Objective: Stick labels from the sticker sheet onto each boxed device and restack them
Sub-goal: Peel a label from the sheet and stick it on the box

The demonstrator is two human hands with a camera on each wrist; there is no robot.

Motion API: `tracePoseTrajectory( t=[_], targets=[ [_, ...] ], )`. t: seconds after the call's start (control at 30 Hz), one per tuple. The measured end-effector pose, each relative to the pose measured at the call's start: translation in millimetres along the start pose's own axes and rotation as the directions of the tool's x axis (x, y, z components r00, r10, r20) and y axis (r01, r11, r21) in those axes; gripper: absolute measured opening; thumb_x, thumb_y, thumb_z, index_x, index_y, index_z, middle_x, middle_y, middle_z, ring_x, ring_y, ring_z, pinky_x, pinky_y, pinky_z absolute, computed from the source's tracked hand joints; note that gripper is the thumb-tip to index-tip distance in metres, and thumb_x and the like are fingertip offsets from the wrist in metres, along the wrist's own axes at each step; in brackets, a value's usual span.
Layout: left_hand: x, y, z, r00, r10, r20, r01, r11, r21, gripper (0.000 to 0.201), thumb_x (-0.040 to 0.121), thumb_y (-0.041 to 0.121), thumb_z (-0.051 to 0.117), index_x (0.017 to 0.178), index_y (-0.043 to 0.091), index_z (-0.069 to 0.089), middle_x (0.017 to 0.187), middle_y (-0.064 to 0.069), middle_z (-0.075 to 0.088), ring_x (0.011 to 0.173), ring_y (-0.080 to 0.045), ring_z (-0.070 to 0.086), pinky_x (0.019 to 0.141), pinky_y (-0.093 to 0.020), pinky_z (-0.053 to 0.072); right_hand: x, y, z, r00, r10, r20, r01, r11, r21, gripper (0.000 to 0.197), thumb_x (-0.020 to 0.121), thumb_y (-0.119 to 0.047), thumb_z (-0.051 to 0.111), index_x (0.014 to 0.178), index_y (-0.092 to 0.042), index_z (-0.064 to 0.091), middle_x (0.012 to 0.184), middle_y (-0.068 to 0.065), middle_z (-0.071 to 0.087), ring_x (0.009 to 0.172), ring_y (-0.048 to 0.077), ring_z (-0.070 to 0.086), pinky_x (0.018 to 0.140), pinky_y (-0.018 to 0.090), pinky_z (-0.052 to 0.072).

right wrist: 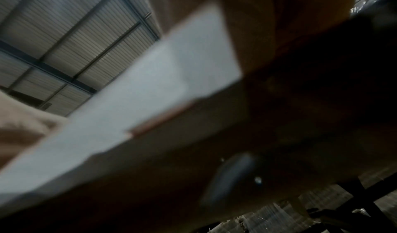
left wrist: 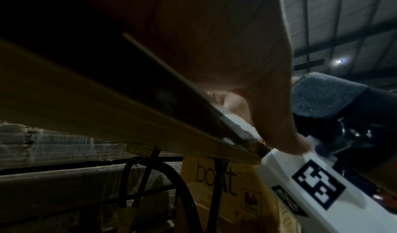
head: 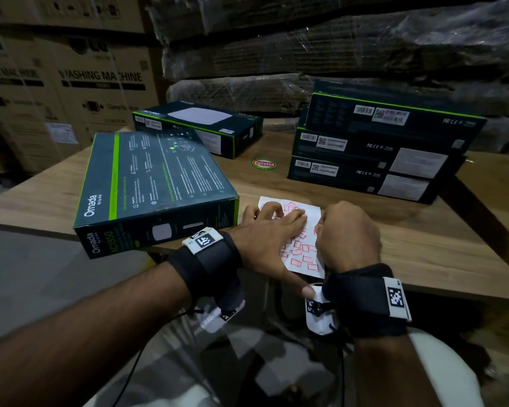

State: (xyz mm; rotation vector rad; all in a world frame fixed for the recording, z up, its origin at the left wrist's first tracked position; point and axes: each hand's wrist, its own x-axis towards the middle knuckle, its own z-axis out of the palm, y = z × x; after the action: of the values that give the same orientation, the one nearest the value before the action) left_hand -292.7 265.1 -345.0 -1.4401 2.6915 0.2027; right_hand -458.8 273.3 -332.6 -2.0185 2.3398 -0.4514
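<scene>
The white sticker sheet with several red-bordered labels lies at the table's near edge, its corner hanging over. It shows from below in the right wrist view as the sticker sheet. My left hand lies flat on it with its fingers straight, the thumb reaching back past the edge. My right hand is curled at the sheet's right edge and pinches there; its fingertips are hidden. A dark Omada box rests just left of the hands. A second box sits behind it. Three boxes are stacked at the right.
The wooden table ends just under my wrists. A round red-and-green sticker is on it between the boxes. Large cardboard cartons and wrapped pallets stand behind. A yellow carton stands under the table.
</scene>
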Motion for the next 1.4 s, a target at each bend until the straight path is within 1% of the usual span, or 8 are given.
tracePoseTrajectory(
  t=[0.13,0.43,0.57,0.73,0.83,0.97,1.13,1.4],
  targets=[
    [-2.0,0.4,-0.6,1.000,-0.001,0.007,0.001,1.000,0.024,0.152,0.060,0.097,0.072,0.172,0.024,0.000,0.181,0.007,0.003,0.162,-0.027,0.000,0.128,-0.060,0.000,0.0,1.9,4.7,0.998,-0.064,0.019,0.065,0.996,-0.061,0.025,0.102,-0.023,0.062,0.124,-0.013,0.066,0.127,0.007,0.057,0.120,0.028,0.056,0.086,0.040,0.051],
    [-0.3,-1.7,5.2,1.000,0.003,-0.025,-0.001,0.996,0.086,0.151,0.060,0.104,0.062,0.172,0.026,-0.002,0.181,0.007,0.004,0.162,-0.031,0.004,0.127,-0.063,0.005,2.3,12.1,19.1,0.997,-0.071,0.007,0.071,0.997,0.044,0.026,0.108,-0.022,0.050,0.130,-0.010,0.057,0.128,0.010,0.050,0.120,0.029,0.048,0.092,0.043,0.047],
    [0.3,1.8,3.5,1.000,-0.011,-0.030,0.012,0.998,0.060,0.142,0.061,0.105,0.060,0.170,0.039,-0.004,0.179,0.007,0.005,0.161,-0.031,0.002,0.127,-0.061,0.003,2.1,12.7,20.3,0.998,-0.069,-0.009,0.070,0.994,0.086,0.024,0.108,-0.024,0.048,0.126,-0.012,0.057,0.126,0.010,0.052,0.118,0.029,0.049,0.094,0.046,0.049],
    [5.3,5.1,-5.2,0.998,-0.056,0.021,0.057,0.998,-0.025,0.131,0.055,0.110,0.025,0.169,0.047,0.009,0.178,0.010,0.007,0.160,-0.026,0.002,0.126,-0.056,0.004,4.3,16.1,19.3,0.997,-0.074,-0.035,0.079,0.979,0.188,0.016,0.107,-0.024,0.052,0.114,-0.014,0.062,0.122,0.009,0.058,0.116,0.030,0.052,0.096,0.049,0.049],
    [7.2,2.9,-7.8,0.997,-0.075,0.023,0.077,0.994,-0.076,0.106,0.074,0.101,0.012,0.167,0.051,0.019,0.178,0.011,0.011,0.161,-0.024,0.004,0.126,-0.055,0.008,4.2,18.5,16.9,0.996,-0.071,-0.055,0.083,0.962,0.259,0.010,0.103,-0.020,0.060,0.094,-0.023,0.057,0.116,0.004,0.060,0.111,0.028,0.055,0.094,0.047,0.051],
    [10.2,-2.9,-8.6,0.996,-0.084,-0.006,0.083,0.994,-0.071,0.054,0.114,0.056,0.030,0.167,0.048,0.026,0.177,0.009,0.014,0.159,-0.027,0.009,0.126,-0.052,0.012,3.9,23.5,18.6,0.994,-0.074,-0.076,0.094,0.946,0.310,0.006,0.097,-0.018,0.070,0.100,-0.022,0.067,0.110,0.001,0.061,0.110,0.026,0.057,0.094,0.044,0.052],
    [13.5,-13.3,-8.8,0.988,-0.072,-0.136,0.059,0.993,-0.099,0.051,0.112,0.035,0.047,0.163,0.043,0.043,0.166,0.004,0.036,0.148,-0.028,0.027,0.124,-0.048,0.025,4.3,21.5,17.7,0.994,-0.044,-0.099,0.073,0.947,0.314,0.004,0.094,-0.023,0.077,0.094,-0.028,0.078,0.104,-0.005,0.062,0.101,0.019,0.062,0.088,0.046,0.059],
    [16.6,-12.9,-5.8,0.981,-0.099,-0.169,0.078,0.989,-0.128,0.056,0.106,0.028,0.043,0.161,0.042,0.046,0.158,0.000,0.039,0.144,-0.028,0.031,0.121,-0.046,0.027,5.9,12.7,21.3,0.989,-0.061,-0.136,0.099,0.952,0.291,0.007,0.095,-0.023,0.073,0.099,-0.027,0.078,0.107,-0.003,0.064,0.100,0.022,0.064,0.087,0.047,0.060]
  ],
)
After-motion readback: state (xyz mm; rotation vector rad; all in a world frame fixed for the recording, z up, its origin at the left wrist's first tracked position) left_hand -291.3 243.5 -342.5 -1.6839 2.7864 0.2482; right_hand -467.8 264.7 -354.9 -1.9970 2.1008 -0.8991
